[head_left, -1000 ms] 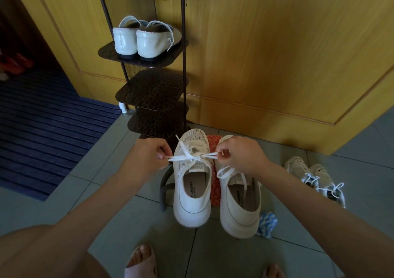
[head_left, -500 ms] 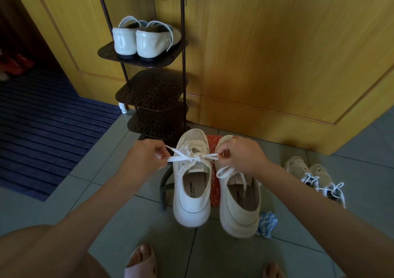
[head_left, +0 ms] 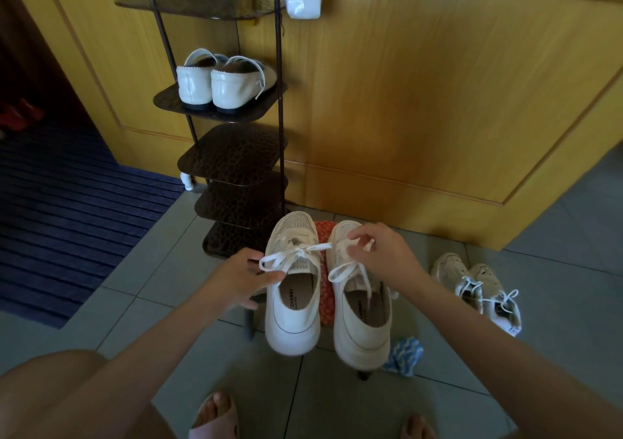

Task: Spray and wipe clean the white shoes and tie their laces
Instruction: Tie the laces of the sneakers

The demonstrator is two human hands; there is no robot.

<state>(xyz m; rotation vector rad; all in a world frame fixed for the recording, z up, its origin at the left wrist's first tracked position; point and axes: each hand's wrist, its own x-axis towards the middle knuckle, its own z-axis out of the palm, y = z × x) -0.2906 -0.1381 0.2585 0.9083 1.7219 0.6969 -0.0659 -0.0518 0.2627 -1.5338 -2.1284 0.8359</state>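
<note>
The pair being worked on stands side by side on a small stool point(head_left: 324, 304) with an orange patterned seat, toes pointing at the wooden door. The left sneaker point(head_left: 292, 307) already carries a finished bow point(head_left: 296, 253) across its tongue, both loops spread out. The right sneaker point(head_left: 362, 317) is not yet tied: its lace point(head_left: 344, 270) hangs in a slack loop over the opening.

The left hand point(head_left: 241, 282) is released, fingers straight and resting against the outer side of the left sneaker, just beside the near loop of the bow. The right hand point(head_left: 382, 253) hovers over the front of the right sneaker with fingers curled. I cannot tell whether it pinches the lace.

Both uppers look clean, and a blue-and-white cloth point(head_left: 404, 356) lies crumpled on the tiled floor point(head_left: 556, 304) by the stool, so the wiping seems done for this pair. A smaller pair of sneakers point(head_left: 477, 290), laces tied, sits to the right. White loafers point(head_left: 222, 81) rest on the shoe rack point(head_left: 236, 155). What appears left is the right sneaker's bow.
</note>
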